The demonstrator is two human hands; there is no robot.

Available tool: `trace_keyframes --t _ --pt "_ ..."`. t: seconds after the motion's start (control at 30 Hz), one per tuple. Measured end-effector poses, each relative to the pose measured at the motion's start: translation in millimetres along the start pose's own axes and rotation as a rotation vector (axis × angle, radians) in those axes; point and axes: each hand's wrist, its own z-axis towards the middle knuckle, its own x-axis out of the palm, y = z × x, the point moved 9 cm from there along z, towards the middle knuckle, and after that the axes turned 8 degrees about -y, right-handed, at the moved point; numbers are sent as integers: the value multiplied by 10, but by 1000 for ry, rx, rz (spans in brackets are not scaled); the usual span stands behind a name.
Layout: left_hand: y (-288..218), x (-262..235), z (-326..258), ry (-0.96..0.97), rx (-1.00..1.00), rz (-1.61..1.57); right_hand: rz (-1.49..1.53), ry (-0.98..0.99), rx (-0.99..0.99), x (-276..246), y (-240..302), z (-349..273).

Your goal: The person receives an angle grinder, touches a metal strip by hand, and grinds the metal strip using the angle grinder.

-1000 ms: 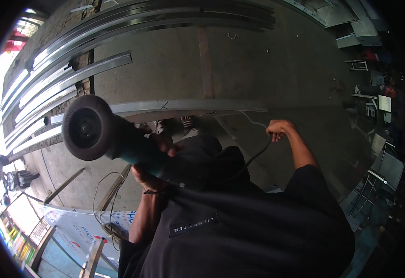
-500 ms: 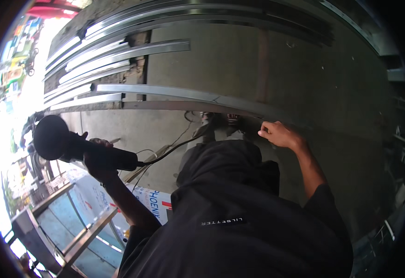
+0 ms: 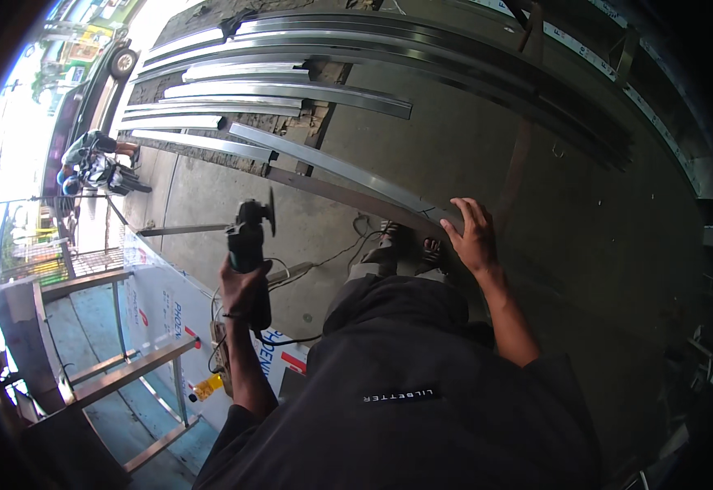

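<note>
Gripping a dark angle grinder (image 3: pixel 246 245) in the left hand (image 3: pixel 244 286), with fingers wrapped around its body and its head pointing forward. Holding out the right hand (image 3: pixel 475 237) bare, with fingers spread and nothing visible in its grasp. Near the thumb and fingertips of that right hand, one end of a pale metal bar (image 3: pixel 340 168), with a dark mark (image 3: pixel 428 211) across it just beside them; cannot tell from this angle whether actually touching.

Nearer, then, to the right hand than to the left: slanting along its long axis from the right fingertips forward and leftward, to a far end ahead of the left hand, beyond the grinder. Between grinder and bar, a gap; on the grinder's side toward the right hand, a thin disc (image 3: pixel 272 211), edge-on to view and steeply angled to the bar's length.

Alongside, closer to the body, a brownish bar (image 3: pixel 332 193) at much the same slant. Farther ahead of the left hand, shorter metal bars (image 3: pixel 287 91); beyond both hands, long bars (image 3: pixel 422 51). Leftward and behind the left hand, a metal frame (image 3: pixel 136 371); beside that forearm, a bottle of yellow liquid (image 3: pixel 206 387).
</note>
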Motion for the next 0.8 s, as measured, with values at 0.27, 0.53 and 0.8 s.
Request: trace_keyframes --t 0.27,0.53,0.8 --pt "503 885 -469 399 -389 -303 85 32 52 132 64 -81" --pt "1142 1286 -869 683 -512 -543 27 1 93 145 -120 -201" --pt "1289 1458 -852 907 -539 -484 -14 -2 -43 721 19 135"
